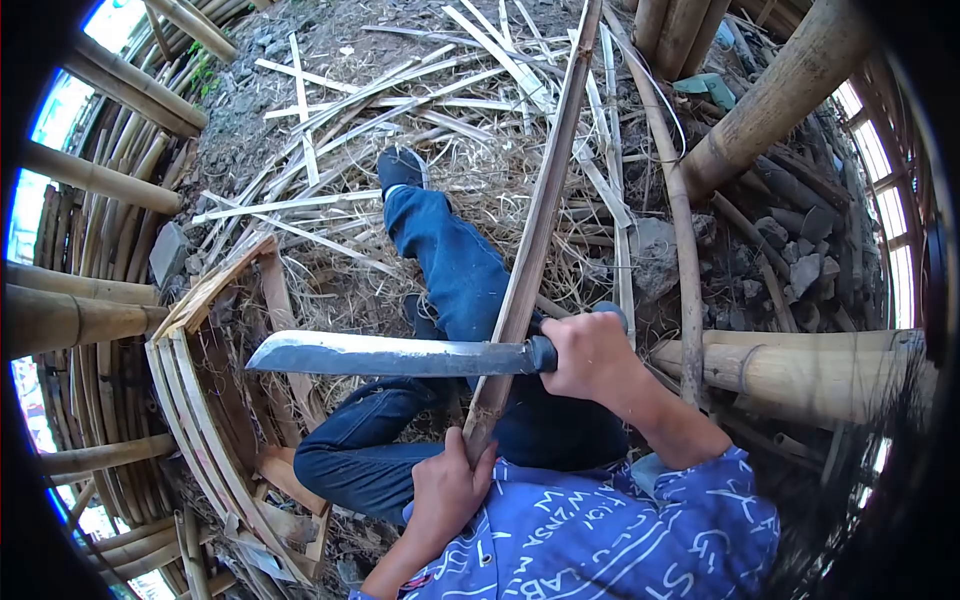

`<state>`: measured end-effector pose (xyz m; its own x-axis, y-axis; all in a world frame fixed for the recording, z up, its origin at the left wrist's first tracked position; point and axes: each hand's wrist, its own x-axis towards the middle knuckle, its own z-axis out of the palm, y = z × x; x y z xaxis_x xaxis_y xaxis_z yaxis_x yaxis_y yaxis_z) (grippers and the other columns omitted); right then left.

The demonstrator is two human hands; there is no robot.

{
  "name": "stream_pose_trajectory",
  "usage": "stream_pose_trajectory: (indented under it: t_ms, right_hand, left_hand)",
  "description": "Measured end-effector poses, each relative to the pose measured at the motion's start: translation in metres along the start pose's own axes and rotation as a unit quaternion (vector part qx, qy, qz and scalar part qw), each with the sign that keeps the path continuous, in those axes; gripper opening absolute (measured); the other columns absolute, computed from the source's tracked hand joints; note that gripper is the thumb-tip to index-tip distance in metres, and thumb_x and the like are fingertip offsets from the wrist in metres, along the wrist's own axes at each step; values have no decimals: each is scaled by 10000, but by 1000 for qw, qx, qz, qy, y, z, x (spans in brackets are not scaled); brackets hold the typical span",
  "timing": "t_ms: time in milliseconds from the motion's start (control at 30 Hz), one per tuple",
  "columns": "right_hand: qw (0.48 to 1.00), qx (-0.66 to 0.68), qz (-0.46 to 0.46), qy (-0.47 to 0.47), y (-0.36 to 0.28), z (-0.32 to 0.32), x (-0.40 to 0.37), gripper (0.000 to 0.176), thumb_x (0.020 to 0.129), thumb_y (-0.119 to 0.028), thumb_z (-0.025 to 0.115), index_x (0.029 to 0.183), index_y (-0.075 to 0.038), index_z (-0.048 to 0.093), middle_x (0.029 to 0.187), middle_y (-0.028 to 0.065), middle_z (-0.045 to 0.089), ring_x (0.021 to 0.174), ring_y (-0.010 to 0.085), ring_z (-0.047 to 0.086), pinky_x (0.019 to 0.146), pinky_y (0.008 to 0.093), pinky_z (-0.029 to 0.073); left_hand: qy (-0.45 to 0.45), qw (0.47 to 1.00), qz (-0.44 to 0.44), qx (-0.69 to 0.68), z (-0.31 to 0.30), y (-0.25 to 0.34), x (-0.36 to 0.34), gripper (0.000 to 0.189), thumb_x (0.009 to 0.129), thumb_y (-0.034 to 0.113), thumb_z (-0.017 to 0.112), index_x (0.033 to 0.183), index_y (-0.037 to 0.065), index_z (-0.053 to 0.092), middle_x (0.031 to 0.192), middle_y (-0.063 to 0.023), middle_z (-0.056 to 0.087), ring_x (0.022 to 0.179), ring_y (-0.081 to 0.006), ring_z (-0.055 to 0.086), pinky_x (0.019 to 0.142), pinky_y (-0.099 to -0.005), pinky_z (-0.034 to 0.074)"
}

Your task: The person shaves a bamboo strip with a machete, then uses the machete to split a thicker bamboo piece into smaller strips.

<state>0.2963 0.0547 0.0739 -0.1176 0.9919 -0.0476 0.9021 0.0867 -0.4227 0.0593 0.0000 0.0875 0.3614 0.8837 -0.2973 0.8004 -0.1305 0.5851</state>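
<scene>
A dark-handled machete [390, 356] with a scuffed grey blade lies sideways in the right hand [585, 352], crossing over a long, rough brown bamboo strip [541, 215] held near its lower end in the left hand [452, 487], slanting upward.

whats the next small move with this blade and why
I'd probably ease the machete along the split bamboo strip, away from the left hand: the blade lies across the strip, its bright edge faces away from that hand, and the right hand grips the handle.
</scene>
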Motion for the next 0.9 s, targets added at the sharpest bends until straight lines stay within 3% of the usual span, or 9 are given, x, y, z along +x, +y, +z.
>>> stream_pose_trajectory:
  t_ms: [133,267,367,500,567,667,900]
  right_hand:
    - [999,1,9,42,9,0,5,174,626,-199,695,675,-74,585,643,145,631,642,338,660,595,439,525]
    - [993,-37,98,57,37,-13,29,143,639,-178,683,687,-74,598,648,172,631,666,372,652,634,457,526]
    - [992,-43,101,63,48,-22,43,144,654,-180,686,698,-67,609,651,174,631,679,392,645,645,470,527]
    - [994,-42,85,54,53,-26,51,143,677,-188,688,724,-68,627,666,177,639,694,392,650,653,466,530]
    - [987,-72,117,85,59,-28,58,131,699,-190,682,735,-69,648,685,188,646,708,390,656,678,464,536]
    - [980,-79,171,59,78,-44,79,201,692,-252,701,794,-80,696,769,181,689,763,351,690,747,448,557]
    - [971,-128,189,72,109,-58,120,218,697,-231,672,840,-72,711,818,200,695,818,359,692,783,439,557]
  left_hand:
    - [-7,1000,3,-6,1,-2,-1,338,872,259,674,868,-20,484,562,-229,567,531,-431,592,481,-495,451]
    - [-7,1000,9,-6,2,-3,-4,339,878,258,671,866,-22,481,562,-229,568,527,-424,595,478,-494,451]
    - [7,1000,27,2,4,-6,-4,346,884,282,670,841,2,471,540,-205,565,499,-398,596,452,-475,452]
    - [19,999,32,7,5,-6,-4,352,892,304,666,815,26,462,519,-175,560,475,-367,599,428,-452,455]
    - [16,999,30,5,6,-8,-9,354,891,305,667,814,27,461,520,-174,559,477,-364,601,429,-451,455]
    - [3,1000,29,8,5,-11,-12,357,888,306,671,810,29,460,521,-170,559,477,-358,603,430,-449,457]
    - [0,1000,28,-8,2,-13,-15,354,882,304,681,807,34,465,528,-160,564,472,-347,602,432,-441,458]
